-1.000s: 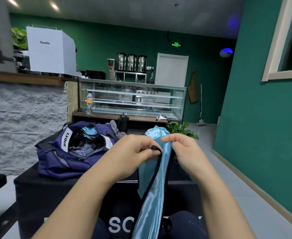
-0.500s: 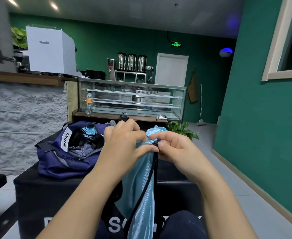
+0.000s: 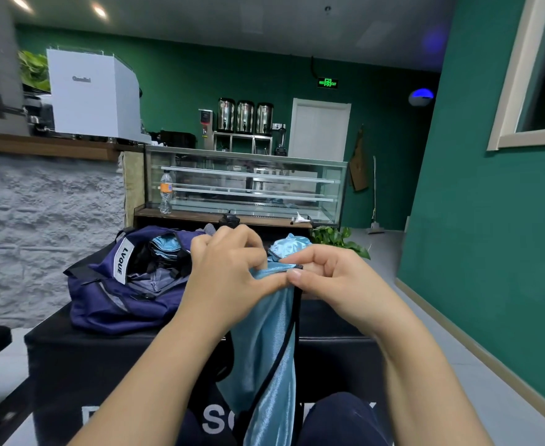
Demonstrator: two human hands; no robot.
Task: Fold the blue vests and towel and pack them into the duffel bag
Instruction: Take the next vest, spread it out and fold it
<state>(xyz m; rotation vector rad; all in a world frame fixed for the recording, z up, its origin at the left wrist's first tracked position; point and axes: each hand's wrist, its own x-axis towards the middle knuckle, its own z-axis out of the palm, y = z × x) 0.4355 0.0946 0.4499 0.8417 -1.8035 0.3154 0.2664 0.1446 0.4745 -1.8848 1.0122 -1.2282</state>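
we pinch one blue vest unfolded between both hands; another already sits in the duffel bag left of our fingers.

Green walls enclose a café with a glass display case, a stone-faced counter, a white door, a lit exit sign and a grey floor

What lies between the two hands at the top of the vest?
In the head view, the left hand and right hand pinch the blue vest with thumbs nearly touching; only its bunched top edge and black trim lie between them.
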